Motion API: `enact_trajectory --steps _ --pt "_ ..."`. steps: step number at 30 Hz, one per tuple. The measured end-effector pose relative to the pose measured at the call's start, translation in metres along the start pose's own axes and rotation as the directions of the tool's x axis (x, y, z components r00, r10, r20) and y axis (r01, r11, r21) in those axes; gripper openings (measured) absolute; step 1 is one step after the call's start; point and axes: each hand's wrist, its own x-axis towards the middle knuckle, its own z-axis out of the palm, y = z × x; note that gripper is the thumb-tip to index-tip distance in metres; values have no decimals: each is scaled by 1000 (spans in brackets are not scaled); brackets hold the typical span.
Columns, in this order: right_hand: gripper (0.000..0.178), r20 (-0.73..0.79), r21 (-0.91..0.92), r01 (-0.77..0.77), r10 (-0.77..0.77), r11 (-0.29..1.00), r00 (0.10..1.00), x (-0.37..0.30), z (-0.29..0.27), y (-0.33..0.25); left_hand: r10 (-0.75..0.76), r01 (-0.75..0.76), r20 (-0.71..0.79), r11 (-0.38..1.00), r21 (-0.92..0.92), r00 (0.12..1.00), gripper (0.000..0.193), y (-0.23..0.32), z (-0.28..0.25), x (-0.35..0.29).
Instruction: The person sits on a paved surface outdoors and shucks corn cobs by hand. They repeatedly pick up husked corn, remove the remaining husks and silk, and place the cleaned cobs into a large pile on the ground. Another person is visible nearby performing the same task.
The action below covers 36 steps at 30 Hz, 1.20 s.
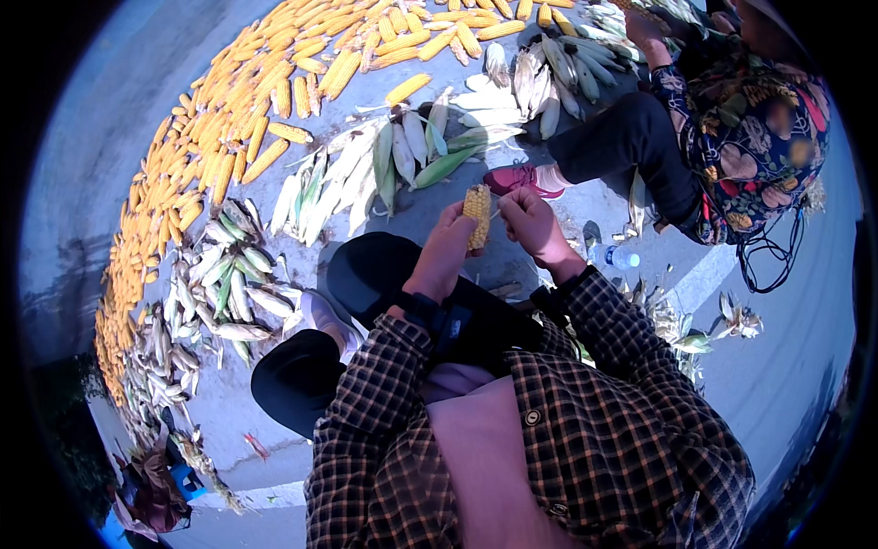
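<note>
Yellow corn cob [476,216] upright between left hand [443,253] and right hand [532,225]

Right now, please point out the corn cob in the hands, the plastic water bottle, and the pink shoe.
corn cob [476,215]: head view, on its yellow kernels.
plastic water bottle [615,257]: head view, on its clear body.
pink shoe [512,177]: head view, on its upper side.

A broad band of husked yellow cobs [229,137] is spread across the upper left of the frame. Unhusked ears [366,169] are heaped at upper centre, with more at the left [224,284]. A seated person in a patterned top [750,137] is seen upper right, a plastic bottle [611,256] lying nearby on the pavement [796,366].
</note>
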Motion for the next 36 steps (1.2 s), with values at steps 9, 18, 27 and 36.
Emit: enact_trajectory --steps 9,18,27,36 --pt "29 50 -458 116 -104 881 993 2 -30 27 10 0 40 970 -242 999 43 -7 -15 9" --pt "25 133 -241 220 -192 945 972 -1 -1 -4 12 -12 -36 1000 -6 999 43 0 -2 -1" --pt "20 74 -247 64 -48 967 996 1 -7 -2 9 -17 -47 984 -178 999 43 -7 -14 5" --pt "33 268 -198 207 -151 958 951 -14 0 -9 19 -24 -27 980 -197 999 40 -6 -13 5"
